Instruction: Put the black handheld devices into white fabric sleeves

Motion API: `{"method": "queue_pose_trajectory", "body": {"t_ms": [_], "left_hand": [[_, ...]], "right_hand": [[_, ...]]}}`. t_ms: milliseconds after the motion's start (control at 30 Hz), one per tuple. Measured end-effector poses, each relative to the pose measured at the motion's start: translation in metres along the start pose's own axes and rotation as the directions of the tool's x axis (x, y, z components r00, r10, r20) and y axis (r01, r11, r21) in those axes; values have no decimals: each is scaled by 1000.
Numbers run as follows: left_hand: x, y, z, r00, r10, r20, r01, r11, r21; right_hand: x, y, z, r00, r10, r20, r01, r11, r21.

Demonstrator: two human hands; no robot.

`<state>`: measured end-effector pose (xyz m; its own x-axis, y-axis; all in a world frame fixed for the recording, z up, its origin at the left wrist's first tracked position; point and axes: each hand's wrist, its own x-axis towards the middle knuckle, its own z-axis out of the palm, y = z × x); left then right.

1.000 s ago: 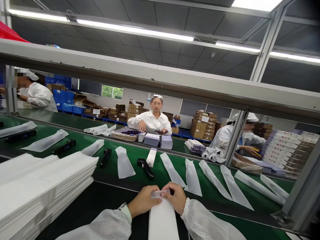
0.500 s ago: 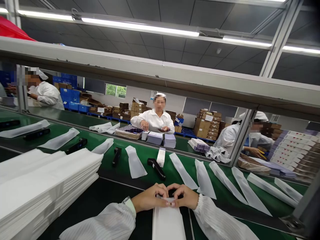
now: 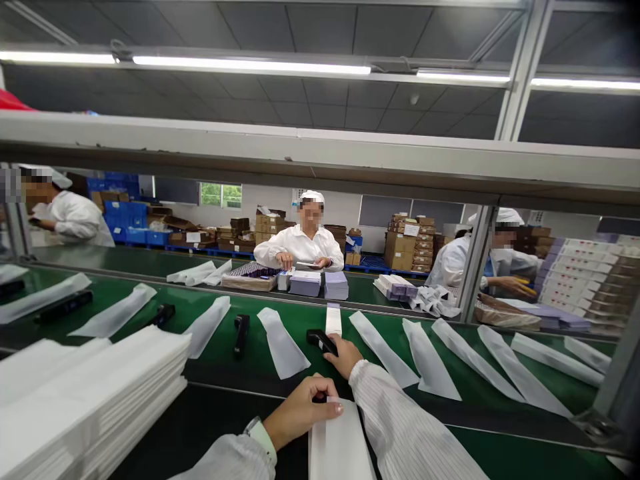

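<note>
My left hand (image 3: 300, 410) is closed in a pinch on the open top edge of a white foam pouch (image 3: 337, 443) that lies on the dark ledge in front of me. My right hand (image 3: 344, 355) is stretched forward over the green conveyor belt (image 3: 235, 373) with its fingers closed around a black handheld device (image 3: 320, 340). A small white box (image 3: 333, 319) lies on the belt just beyond that device.
A tall stack of white foam pouches (image 3: 85, 393) sits at my left. Several empty pouches (image 3: 283, 343) and other black devices (image 3: 241, 331) lie along the belt. A metal shelf beam (image 3: 320, 157) crosses overhead. People in white coats work across the belt.
My right hand has let go of the pouch's top edge and reached forward onto the belt, closing on the black device. My left hand stays pinched on the pouch.
</note>
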<state>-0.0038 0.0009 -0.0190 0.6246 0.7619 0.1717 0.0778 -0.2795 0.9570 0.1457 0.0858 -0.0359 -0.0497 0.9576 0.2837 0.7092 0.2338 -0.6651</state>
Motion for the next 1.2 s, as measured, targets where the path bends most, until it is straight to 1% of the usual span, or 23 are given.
{"method": "queue_pose_trajectory", "body": {"t_ms": [67,100,133,167,200,267,300,333,433,600,667,733,800,900,933,967,1000,1033,1067,1100,1133,1167,1200], "left_hand": [[2,-5,-2,999,-17,-29,17,1000,11],[2,-6,-2,999,-15,-36,15,1000,13],[3,-6,-3,999,-10,-37,11,1000,9],[3,-5,-3,999,-8,-37,8,1000,-3],[3,-3,-2,999,-7,-38,6,1000,-19],[3,2,-2,999,-5,-40,3,999,-51],[3,5,-2,999,-8,-39,5,998,-62],[2,8,-2,999,-11,-39,8,998,-69],[-1,16,-2,999,-20,-29,18,997,-72],[0,29,3,999,20,-47,-25,994,-104],[4,37,4,995,37,-92,-46,993,-106],[9,47,5,979,86,-186,-103,991,-86],[14,60,4,947,154,-283,-180,981,-69],[20,76,4,907,220,-358,-241,970,-17],[21,78,5,897,234,-375,-245,969,18],[21,77,6,886,240,-398,-236,970,58],[19,73,8,868,242,-435,-219,970,103],[17,67,10,840,249,-482,-196,968,158],[13,58,12,810,265,-523,-168,959,226],[9,48,14,787,281,-550,-127,945,302],[3,36,16,781,298,-549,-79,919,386],[-2,26,17,810,291,-509,-30,888,460],[-7,16,19,854,245,-460,24,864,504]], "right_hand": [[3,2,3,998,52,-21,-47,983,179],[3,1,0,996,78,-30,-65,948,313],[1,-1,-6,995,100,-23,-78,882,465],[-2,-4,-14,994,107,-1,-83,783,617],[-6,-10,-23,995,96,27,-83,656,750],[-14,-22,-42,996,31,89,-94,388,917],[-19,-29,-50,993,-3,114,-108,321,941],[-23,-35,-57,990,-27,136,-123,293,948],[-33,-44,-68,984,-47,174,-151,317,936],[-38,-37,-68,970,-71,232,-191,368,910],[-39,-34,-67,961,-77,266,-211,420,882],[-42,-33,-67,946,-105,307,-218,497,840],[-49,-33,-67,910,-187,369,-222,532,817],[-60,-37,-64,815,-376,442,-254,455,854],[-63,-38,-63,804,-403,436,-258,425,868],[-63,-39,-62,816,-401,417,-251,404,880],[-62,-39,-63,851,-364,378,-231,387,893],[-58,-39,-65,902,-296,315,-195,371,908],[-52,-37,-68,952,-206,226,-141,360,922],[-44,-35,-73,987,-107,119,-73,358,931],[-35,-31,-80,1000,-14,3,3,380,925],[-24,-27,-86,991,54,-123,85,453,887],[-14,-22,-91,967,87,-241,153,559,815]]}}
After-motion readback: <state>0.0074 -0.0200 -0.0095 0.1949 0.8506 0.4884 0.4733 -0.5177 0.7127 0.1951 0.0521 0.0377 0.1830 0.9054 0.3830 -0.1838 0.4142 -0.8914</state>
